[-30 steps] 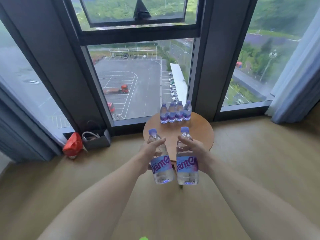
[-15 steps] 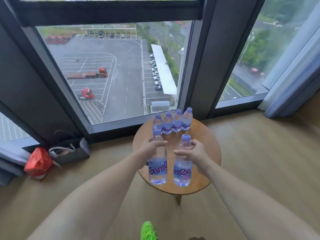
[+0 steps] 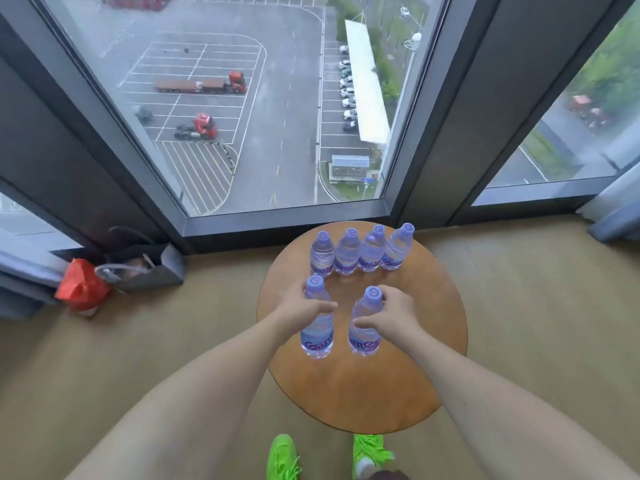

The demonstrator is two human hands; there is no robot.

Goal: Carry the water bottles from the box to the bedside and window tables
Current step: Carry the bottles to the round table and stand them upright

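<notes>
A round wooden window table [image 3: 433, 323] stands below the window. Along its far edge is a row of several clear water bottles [image 3: 360, 251] with purple caps. My left hand [image 3: 298, 306] grips one water bottle [image 3: 317, 332] by its upper body, upright over the table's middle. My right hand [image 3: 393, 315] holds a second bottle [image 3: 363, 336] next to it, fingers around its neck and shoulder. Whether their bases touch the tabletop is unclear.
A dark window frame [image 3: 287, 223] runs just behind the table. On the floor to the left lie a grey bag [image 3: 149, 268] and a red bag [image 3: 81, 285]. Curtains [image 3: 620, 209] hang at the right. My green shoes [image 3: 284, 457] are at the table's near edge.
I have stepped up to the table, and both hands have carried their bottles forward and down over the tabletop, just short of the row at the back.
</notes>
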